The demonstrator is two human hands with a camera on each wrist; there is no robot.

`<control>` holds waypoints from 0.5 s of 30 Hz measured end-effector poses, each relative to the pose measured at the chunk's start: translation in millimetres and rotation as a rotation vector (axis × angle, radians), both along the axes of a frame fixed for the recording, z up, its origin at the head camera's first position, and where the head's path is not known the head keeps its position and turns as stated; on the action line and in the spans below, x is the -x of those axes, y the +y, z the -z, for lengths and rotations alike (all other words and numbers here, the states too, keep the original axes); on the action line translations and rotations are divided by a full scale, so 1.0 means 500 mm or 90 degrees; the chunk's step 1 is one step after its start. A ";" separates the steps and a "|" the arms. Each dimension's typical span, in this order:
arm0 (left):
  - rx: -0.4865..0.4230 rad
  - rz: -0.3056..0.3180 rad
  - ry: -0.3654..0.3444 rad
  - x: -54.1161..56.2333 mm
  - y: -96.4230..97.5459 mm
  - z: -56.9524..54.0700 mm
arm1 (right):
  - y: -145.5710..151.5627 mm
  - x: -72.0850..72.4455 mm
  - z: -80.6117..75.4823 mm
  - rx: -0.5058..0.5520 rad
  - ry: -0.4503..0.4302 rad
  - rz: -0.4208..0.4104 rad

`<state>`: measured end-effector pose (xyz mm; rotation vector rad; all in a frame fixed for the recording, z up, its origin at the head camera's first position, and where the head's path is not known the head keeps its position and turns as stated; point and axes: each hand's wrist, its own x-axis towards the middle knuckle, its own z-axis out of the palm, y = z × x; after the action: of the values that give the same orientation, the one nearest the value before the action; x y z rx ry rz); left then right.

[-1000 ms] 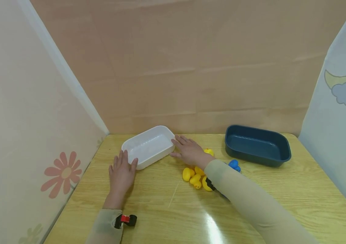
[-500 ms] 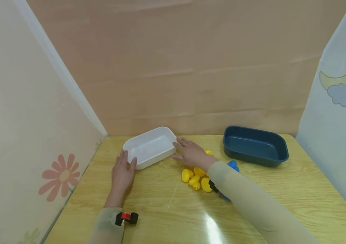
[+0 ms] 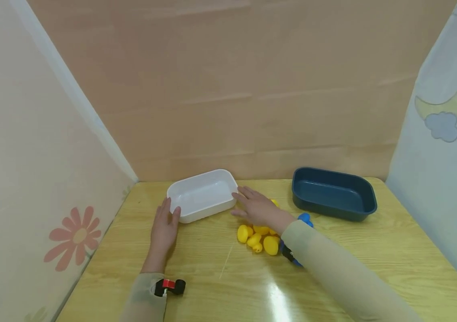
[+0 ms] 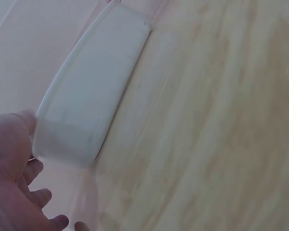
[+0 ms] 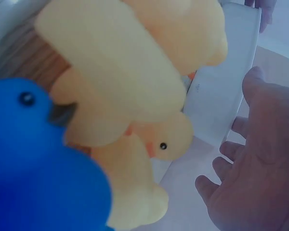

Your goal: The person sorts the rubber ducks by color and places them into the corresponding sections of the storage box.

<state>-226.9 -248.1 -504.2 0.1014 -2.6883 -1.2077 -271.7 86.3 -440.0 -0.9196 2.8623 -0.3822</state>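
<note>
The white rectangular bin stands on the wooden table near the back, nothing inside it. At its left end my left hand touches the bin with fairly straight fingers and thumb. The right hand, fingers extended, rests against the bin's right end. Close under the right forearm lie several yellow rubber ducks and some blue rubber ducks, partly hidden by the arm. In the right wrist view, a blue duck appears large beside the pile of yellow ducks.
A dark blue rectangular bin stands at the back right of the table. Behind is a tan backdrop. Pale patterned panels close off the left and right sides.
The white bin has slid a little to the right and turned slightly, both hands moving along with it. The dark blue bin stays put on the table; the head view has shifted slightly.
</note>
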 end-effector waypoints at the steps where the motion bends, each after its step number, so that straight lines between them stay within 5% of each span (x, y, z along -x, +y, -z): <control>1: -0.008 0.001 -0.003 0.001 0.002 0.001 | 0.003 -0.001 0.002 0.000 -0.001 -0.001; 15: -0.115 0.034 0.018 0.042 0.053 0.005 | 0.060 -0.024 0.008 0.019 0.009 0.025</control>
<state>-248.0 -221.6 -506.8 0.0377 -2.5685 -1.4543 -259.6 116.5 -444.1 -0.8752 2.8997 -0.4260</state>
